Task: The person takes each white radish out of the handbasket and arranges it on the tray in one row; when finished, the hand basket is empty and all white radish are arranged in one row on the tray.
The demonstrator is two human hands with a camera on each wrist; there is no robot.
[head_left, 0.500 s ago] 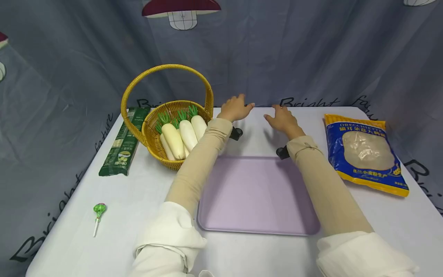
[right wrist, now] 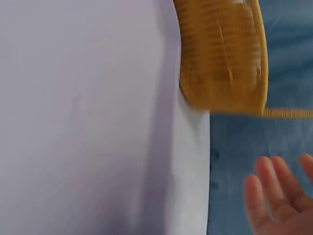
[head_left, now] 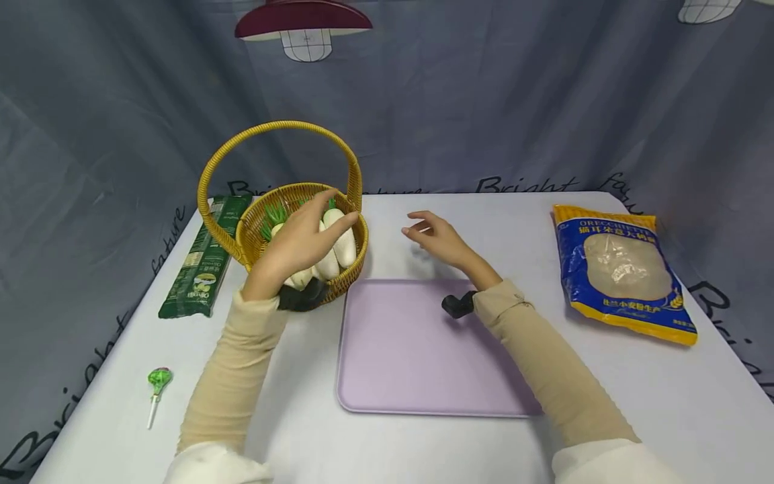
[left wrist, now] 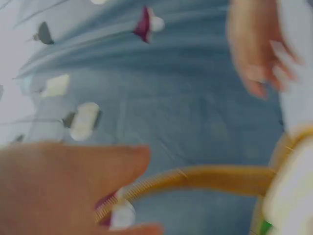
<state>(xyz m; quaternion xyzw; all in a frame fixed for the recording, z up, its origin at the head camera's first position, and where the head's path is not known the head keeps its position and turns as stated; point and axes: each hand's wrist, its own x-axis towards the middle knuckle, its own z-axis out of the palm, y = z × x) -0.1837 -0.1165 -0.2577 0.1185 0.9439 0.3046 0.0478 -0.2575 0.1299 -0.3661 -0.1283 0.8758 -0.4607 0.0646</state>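
Note:
My left hand (head_left: 302,242) hovers over the wicker basket (head_left: 354,272), fingers extended and thumb apart, and grips nothing. White radishes (head_left: 345,247) with green tops lie in the basket, partly covered by that hand. In the left wrist view, the basket's arched handle (left wrist: 225,178) passes near the thumb; the picture is blurred. My right hand (head_left: 446,240) is in the air to the right of the basket, past the lilac tray's (head_left: 417,349) far edge. Its fingers are loosely bent and hold nothing. The right wrist view shows those fingers (right wrist: 274,183) apart from the basket.
A green packet (head_left: 205,269) lies left of the basket, partly behind it. A lollipop (head_left: 158,382) is at the table's left front. At the right lies a blue and yellow pasta bag (head_left: 629,272). A grey curtain (head_left: 459,101) hangs behind the white table (head_left: 290,403).
My left hand has moved left from the far side of the table to over the basket. My right hand has come left and nearer. The head view has shifted slightly.

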